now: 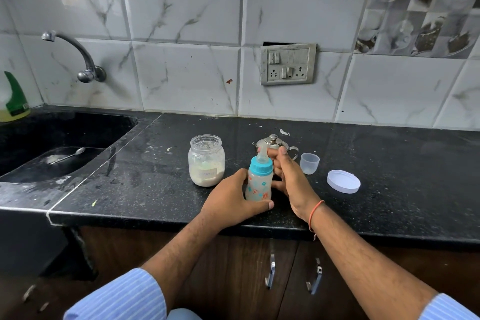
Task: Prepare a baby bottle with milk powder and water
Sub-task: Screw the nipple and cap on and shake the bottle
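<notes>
A small baby bottle (259,184) with a blue collar and clear teat stands upright on the black counter (155,184). My left hand (231,197) grips its lower body, thumb across the front. My right hand (288,176) is just right of the bottle, fingers relaxed and spread behind the collar, touching or nearly touching it. An open glass jar of milk powder (206,161) stands to the left. A small steel pot with a lid (272,141) sits behind the bottle, partly hidden.
A clear plastic cap (309,163) and a white jar lid (343,181) lie to the right. The sink (52,161) at left holds a spoon (68,154), under a wall tap (78,57). A green dish-soap bottle (14,99) stands at far left.
</notes>
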Tool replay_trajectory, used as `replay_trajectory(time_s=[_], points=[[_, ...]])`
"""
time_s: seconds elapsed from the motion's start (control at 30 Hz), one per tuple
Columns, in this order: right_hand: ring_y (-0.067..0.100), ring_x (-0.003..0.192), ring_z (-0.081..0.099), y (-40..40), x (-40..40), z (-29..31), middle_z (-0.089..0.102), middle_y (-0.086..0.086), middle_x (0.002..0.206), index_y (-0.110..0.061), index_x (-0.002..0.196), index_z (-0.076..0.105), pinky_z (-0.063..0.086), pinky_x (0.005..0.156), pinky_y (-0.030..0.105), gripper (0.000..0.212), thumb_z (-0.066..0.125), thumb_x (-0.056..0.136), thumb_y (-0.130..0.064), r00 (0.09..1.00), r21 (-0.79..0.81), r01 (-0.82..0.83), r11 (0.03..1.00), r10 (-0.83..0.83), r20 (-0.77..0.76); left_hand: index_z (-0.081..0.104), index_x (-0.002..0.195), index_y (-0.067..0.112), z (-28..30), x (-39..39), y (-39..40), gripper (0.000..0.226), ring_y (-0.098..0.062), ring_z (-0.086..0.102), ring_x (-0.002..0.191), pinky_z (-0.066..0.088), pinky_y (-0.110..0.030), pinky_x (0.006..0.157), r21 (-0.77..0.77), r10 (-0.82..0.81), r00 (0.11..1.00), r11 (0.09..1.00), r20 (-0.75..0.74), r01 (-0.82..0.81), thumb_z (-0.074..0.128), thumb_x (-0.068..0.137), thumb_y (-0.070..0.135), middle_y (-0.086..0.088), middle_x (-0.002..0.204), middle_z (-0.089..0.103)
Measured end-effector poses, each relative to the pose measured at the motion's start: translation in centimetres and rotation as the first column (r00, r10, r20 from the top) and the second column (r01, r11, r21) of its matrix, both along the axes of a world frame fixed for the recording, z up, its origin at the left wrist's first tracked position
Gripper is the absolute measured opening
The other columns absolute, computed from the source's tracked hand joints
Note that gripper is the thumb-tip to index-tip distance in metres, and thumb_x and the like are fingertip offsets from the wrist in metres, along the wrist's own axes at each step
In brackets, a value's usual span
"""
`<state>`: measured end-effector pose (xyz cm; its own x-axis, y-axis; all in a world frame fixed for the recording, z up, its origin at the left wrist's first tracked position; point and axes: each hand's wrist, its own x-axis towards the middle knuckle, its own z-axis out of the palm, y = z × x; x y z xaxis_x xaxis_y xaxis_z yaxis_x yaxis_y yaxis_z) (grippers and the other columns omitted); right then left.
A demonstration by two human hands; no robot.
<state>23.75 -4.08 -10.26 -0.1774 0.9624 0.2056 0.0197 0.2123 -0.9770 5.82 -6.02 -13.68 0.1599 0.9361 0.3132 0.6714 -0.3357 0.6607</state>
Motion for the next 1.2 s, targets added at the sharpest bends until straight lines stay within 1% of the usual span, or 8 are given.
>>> replay_trajectory(time_s=[0.13,0.33,0.6,0.7,0.83,1.0,1.1,1.2], points=[[0.017,0.134,0.062,-0.1,0.4,-0.3,0.069,-0.001,0.140,-0.026,0.144,0.061,0.052,0.110,0.048,0.063,0.047,0.099,-0.066,0.997,0.036,-0.070,0.997,0.070,-0.011,0.062,0.137,0.027,0.1,-0.5,0.2,0.066,0.003,0.071,0.105,0.061,-0.030,0.094,-0.052,-0.108,0.991,0.992,0.079,0.112,0.085,0.082,0.056,0.020,0.118,0.074],[0.019,0.129,0.066,-0.9,0.4,-0.5,0.074,0.004,0.134,-0.010,0.140,0.064,0.055,0.105,0.032,0.042,0.063,0.101,-0.027,0.992,0.157,-0.125,0.980,0.123,0.017,0.067,0.129,0.028,-0.5,-0.4,0.3,0.051,0.009,0.070,0.085,0.053,-0.016,0.076,-0.024,-0.091,0.992,0.995,0.083,0.093,0.087,0.087,0.048,0.019,0.104,0.077],[0.021,0.116,0.074,-0.6,-0.8,-1.1,0.078,0.004,0.122,-0.011,0.134,0.070,0.060,0.099,0.039,0.051,0.071,0.091,-0.039,0.999,0.149,-0.002,0.989,0.008,-0.043,0.060,0.111,0.031,-0.6,0.2,0.0,0.063,0.001,0.071,0.094,0.062,-0.028,0.080,0.031,0.055,0.995,0.998,0.077,-0.058,0.086,0.071,0.072,0.017,0.104,0.073],[0.014,0.117,0.073,-0.9,-0.8,-1.3,0.077,-0.003,0.126,-0.019,0.138,0.068,0.060,0.101,0.042,0.066,0.074,0.087,-0.060,0.999,0.167,0.047,0.985,-0.051,0.017,0.060,0.112,0.031,-0.2,0.1,0.1,0.059,0.004,0.068,0.089,0.054,-0.017,0.072,0.017,0.032,0.998,0.999,0.058,-0.033,0.089,0.074,0.067,0.019,0.101,0.072],[0.010,0.110,0.073,-1.9,0.5,-1.4,0.077,-0.010,0.116,-0.033,0.131,0.072,0.061,0.092,0.030,0.054,0.070,0.089,-0.066,0.966,0.353,0.175,0.919,-0.230,0.120,0.062,0.125,0.033,-0.4,-0.1,0.4,0.068,0.004,0.069,0.095,0.054,-0.016,0.077,0.013,-0.010,0.999,1.000,0.050,0.009,0.087,0.075,0.071,0.021,0.111,0.073],[0.012,0.111,0.057,-1.2,5.0,-0.3,0.068,-0.020,0.112,-0.028,0.124,0.069,0.052,0.091,0.040,0.034,0.059,0.100,-0.050,0.667,0.693,0.412,0.592,-0.714,0.213,0.058,0.127,0.035,-0.6,-0.2,0.5,0.074,0.001,0.069,0.105,0.062,-0.027,0.088,0.005,-0.001,1.000,1.000,0.016,0.001,0.082,0.072,0.079,0.020,0.121,0.072],[0.025,0.138,0.046,1.5,7.6,0.4,0.056,-0.007,0.147,-0.029,0.147,0.048,0.043,0.102,0.054,0.065,0.064,0.092,-0.058,0.425,0.463,0.512,0.723,-0.682,0.595,0.057,0.128,0.034,-0.4,-0.2,0.3,0.073,0.000,0.068,0.107,0.061,-0.024,0.086,0.004,-0.003,1.000,1.000,0.011,0.003,0.082,0.075,0.078,0.020,0.124,0.071],[0.024,0.147,0.041,3.5,8.7,0.7,0.049,-0.009,0.158,-0.029,0.157,0.035,0.034,0.110,0.061,0.093,0.070,0.081,-0.070,0.320,0.313,0.480,0.820,-0.495,0.808,0.057,0.128,0.034,-0.2,-0.1,0.1,0.073,-0.001,0.068,0.106,0.060,-0.022,0.084,0.007,-0.002,1.000,1.000,0.008,0.002,0.082,0.075,0.078,0.020,0.124,0.071]])
